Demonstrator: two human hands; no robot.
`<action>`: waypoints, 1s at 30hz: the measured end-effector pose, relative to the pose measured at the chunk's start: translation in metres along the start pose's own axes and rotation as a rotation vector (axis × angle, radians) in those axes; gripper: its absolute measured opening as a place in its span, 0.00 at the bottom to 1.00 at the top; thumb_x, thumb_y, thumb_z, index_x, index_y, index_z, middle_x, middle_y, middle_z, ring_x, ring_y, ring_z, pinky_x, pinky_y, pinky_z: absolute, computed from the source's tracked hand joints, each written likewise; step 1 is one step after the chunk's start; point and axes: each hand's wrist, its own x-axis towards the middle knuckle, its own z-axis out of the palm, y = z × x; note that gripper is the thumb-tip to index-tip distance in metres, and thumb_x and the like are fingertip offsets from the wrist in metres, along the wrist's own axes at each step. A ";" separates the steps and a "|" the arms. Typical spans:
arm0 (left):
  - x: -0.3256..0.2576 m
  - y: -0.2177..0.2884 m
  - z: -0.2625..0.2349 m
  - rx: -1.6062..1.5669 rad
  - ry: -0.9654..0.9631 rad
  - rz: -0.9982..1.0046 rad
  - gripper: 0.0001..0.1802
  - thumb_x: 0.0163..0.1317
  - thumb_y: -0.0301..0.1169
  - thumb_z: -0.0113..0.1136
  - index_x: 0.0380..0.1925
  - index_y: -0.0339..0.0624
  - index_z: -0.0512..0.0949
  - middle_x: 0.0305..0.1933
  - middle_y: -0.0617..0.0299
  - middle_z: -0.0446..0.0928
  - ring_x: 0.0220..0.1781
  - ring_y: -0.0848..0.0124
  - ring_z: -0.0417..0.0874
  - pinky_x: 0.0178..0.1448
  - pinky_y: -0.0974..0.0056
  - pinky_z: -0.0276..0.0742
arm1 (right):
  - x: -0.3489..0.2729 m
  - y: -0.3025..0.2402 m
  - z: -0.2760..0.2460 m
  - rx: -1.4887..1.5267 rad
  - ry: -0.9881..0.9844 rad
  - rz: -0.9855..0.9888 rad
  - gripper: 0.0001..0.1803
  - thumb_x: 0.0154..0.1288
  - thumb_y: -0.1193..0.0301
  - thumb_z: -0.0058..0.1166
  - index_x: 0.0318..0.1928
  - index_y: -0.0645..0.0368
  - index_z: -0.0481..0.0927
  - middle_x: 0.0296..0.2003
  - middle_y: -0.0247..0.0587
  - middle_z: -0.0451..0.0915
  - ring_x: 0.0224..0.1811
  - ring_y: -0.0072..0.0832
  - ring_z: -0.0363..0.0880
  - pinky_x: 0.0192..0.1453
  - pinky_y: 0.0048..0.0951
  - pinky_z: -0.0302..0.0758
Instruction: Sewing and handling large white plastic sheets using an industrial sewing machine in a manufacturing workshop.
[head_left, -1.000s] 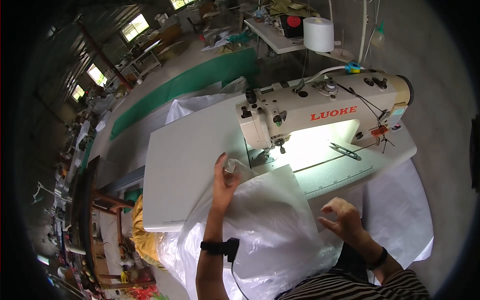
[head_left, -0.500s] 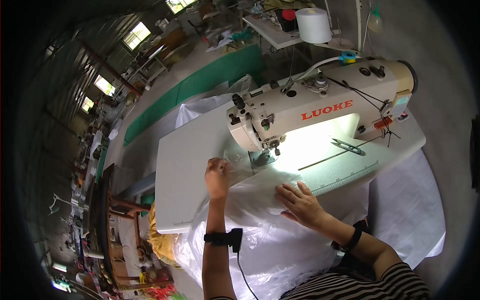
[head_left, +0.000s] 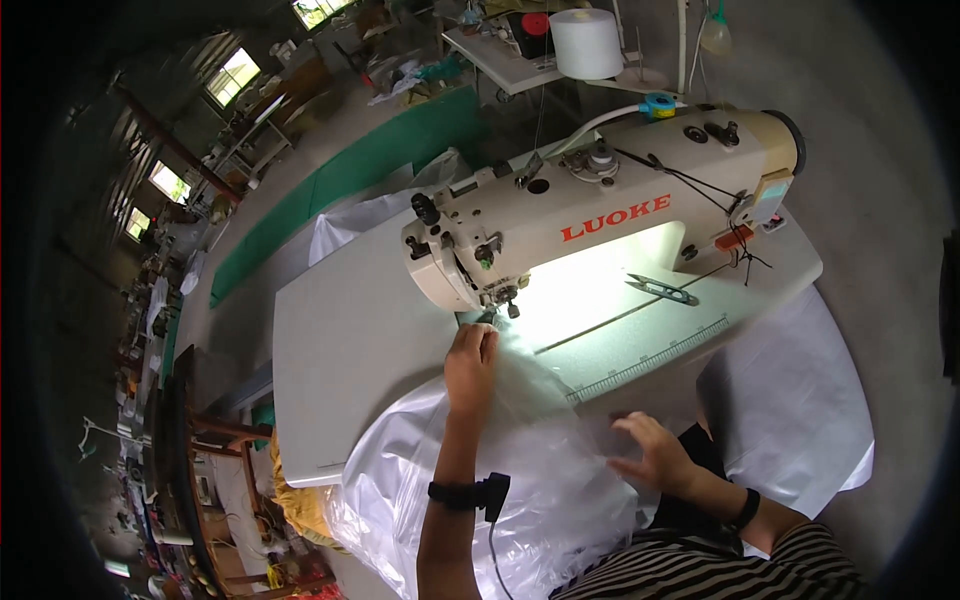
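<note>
A white sewing machine (head_left: 600, 215) stands on a pale table, its lamp lighting the bed. My left hand (head_left: 470, 368) is closed in a pinch right in front of the presser foot (head_left: 482, 318), on the edge of a clear plastic sheet (head_left: 540, 385). From there the sheet spreads down over the table's front edge into a shiny white heap (head_left: 400, 470) at my lap. My right hand (head_left: 655, 455) is off the table near the sheet's right side, fingers apart and slightly blurred, with nothing visible in it. Fingertips of my left hand partly hide the needle area.
Thread snips (head_left: 662, 289) lie on the machine bed beside a printed ruler scale (head_left: 650, 357). A white thread cone (head_left: 586, 45) stands behind the machine. White sheeting (head_left: 800, 400) hangs at the right. A yellow sack (head_left: 298, 500) and wooden frame (head_left: 215, 440) are at the left.
My left hand has moved in to the presser foot with the sheet edge. My right hand has left the sheet on the table and drawn back towards me. The view has shifted slightly.
</note>
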 end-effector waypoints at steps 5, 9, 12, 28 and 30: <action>-0.001 -0.006 0.005 0.006 0.043 0.054 0.02 0.65 0.24 0.59 0.35 0.37 0.77 0.36 0.52 0.78 0.35 0.50 0.81 0.38 0.52 0.76 | 0.021 0.012 0.023 0.283 -0.256 0.273 0.39 0.68 0.43 0.54 0.56 0.72 0.74 0.49 0.61 0.77 0.56 0.52 0.76 0.60 0.42 0.74; -0.001 -0.005 -0.005 0.035 0.008 0.034 0.03 0.64 0.24 0.60 0.36 0.37 0.76 0.36 0.51 0.78 0.36 0.50 0.81 0.40 0.51 0.75 | 0.035 0.002 0.053 0.535 -0.367 0.380 0.32 0.69 0.49 0.58 0.51 0.71 0.79 0.39 0.51 0.83 0.43 0.34 0.81 0.50 0.32 0.76; 0.000 -0.006 -0.006 0.076 -0.041 -0.031 0.04 0.64 0.24 0.60 0.37 0.37 0.76 0.36 0.51 0.78 0.38 0.51 0.81 0.42 0.52 0.75 | 0.029 -0.003 0.059 0.846 -0.280 0.380 0.25 0.68 0.55 0.62 0.46 0.69 0.81 0.31 0.39 0.82 0.34 0.21 0.77 0.41 0.27 0.74; 0.011 0.006 -0.002 0.404 -0.138 0.500 0.13 0.56 0.27 0.63 0.43 0.42 0.83 0.48 0.60 0.81 0.49 0.61 0.80 0.55 0.57 0.76 | 0.024 -0.040 0.037 0.458 -0.066 0.225 0.28 0.69 0.68 0.58 0.66 0.64 0.68 0.25 0.44 0.78 0.23 0.29 0.76 0.33 0.32 0.74; 0.015 0.008 0.000 0.352 -0.248 0.572 0.13 0.55 0.26 0.62 0.42 0.42 0.82 0.49 0.61 0.81 0.50 0.61 0.80 0.55 0.57 0.76 | 0.028 -0.046 0.030 0.377 -0.083 0.197 0.29 0.68 0.68 0.57 0.67 0.63 0.67 0.25 0.47 0.78 0.24 0.36 0.78 0.33 0.35 0.76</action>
